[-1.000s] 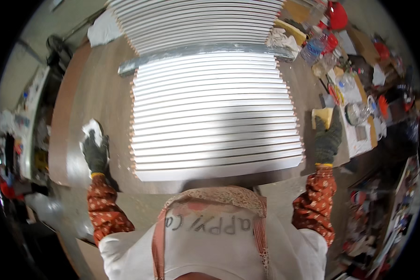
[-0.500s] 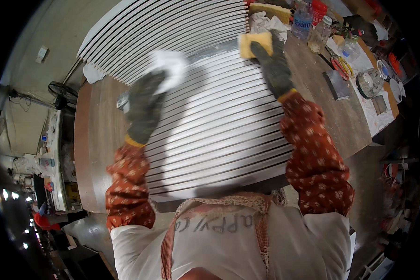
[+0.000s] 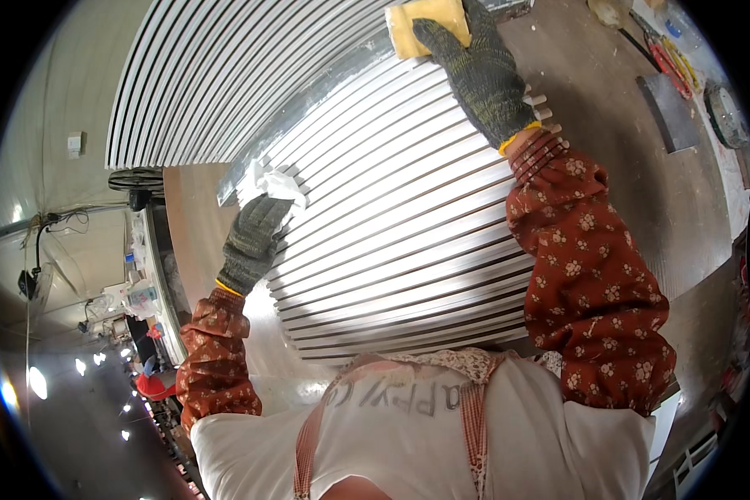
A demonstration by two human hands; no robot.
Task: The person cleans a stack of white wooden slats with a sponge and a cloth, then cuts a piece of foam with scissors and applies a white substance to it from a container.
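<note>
White narrow strips [image 3: 392,208] lie side by side in a row across the table in front of me. A similar row of strips [image 3: 217,67] lies beyond them, with a flat grey bar [image 3: 287,121] between the two rows. My left hand [image 3: 252,240], in a dark knitted glove, closes on a crumpled white cloth [image 3: 273,185] at the left ends of the nearer strips. In a matching glove, my right hand [image 3: 483,83] grips a yellow sponge [image 3: 407,27] near the far right of that row. The fingers on the sponge's far side are partly hidden.
The brown tabletop [image 3: 583,125] extends to the right. On it are a dark rectangular block [image 3: 668,112], red-handled pliers [image 3: 668,67] and a glass jar [image 3: 723,112]. A fan [image 3: 137,187] stands past the left edge, near a cluttered side bench [image 3: 154,283].
The view has shifted and tilted. My left hand has moved the cloth to the left ends of the strips, near the grey bar. My right hand still holds the sponge by the bar.
</note>
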